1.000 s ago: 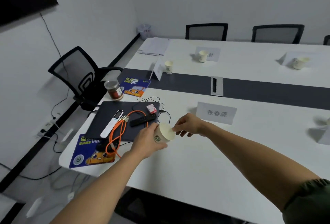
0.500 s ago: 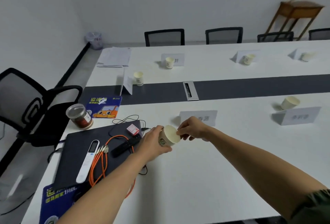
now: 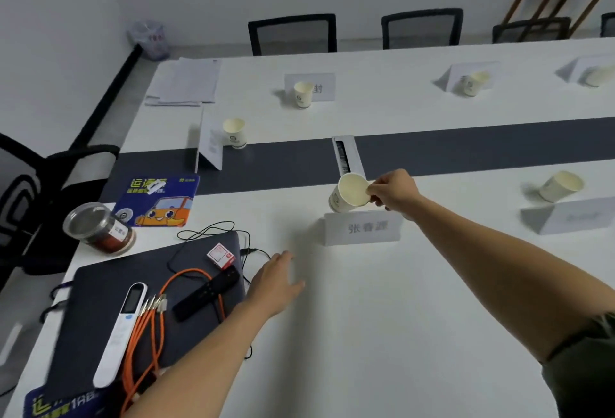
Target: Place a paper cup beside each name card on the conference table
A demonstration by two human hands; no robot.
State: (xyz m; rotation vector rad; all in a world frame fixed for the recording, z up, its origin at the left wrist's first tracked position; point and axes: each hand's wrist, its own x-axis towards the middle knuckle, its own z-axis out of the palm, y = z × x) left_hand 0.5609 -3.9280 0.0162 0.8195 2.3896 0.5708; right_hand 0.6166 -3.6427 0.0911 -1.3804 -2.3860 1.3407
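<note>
Paper cup (image 3: 347, 196) now right hand (image 3: 396, 193) only; left hand (image 3: 274, 281) released.

We see a white conference table (image 3: 366, 334) with a dark centre strip (image 3: 466, 148); name cards (image 3: 362, 228) and paper cups (image 3: 234, 133) stand across it, a laptop (image 3: 100, 291) lower left.

Nearest name card (image 3: 362, 228): 张春源. Far name card (image 3: 321, 86): only 封 legible. Blue cartoon-car pad (image 3: 159, 201): yellow heading begins 运. Near-edge blue pad (image 3: 63, 404): numeral 1. Other cards blurred.
</note>
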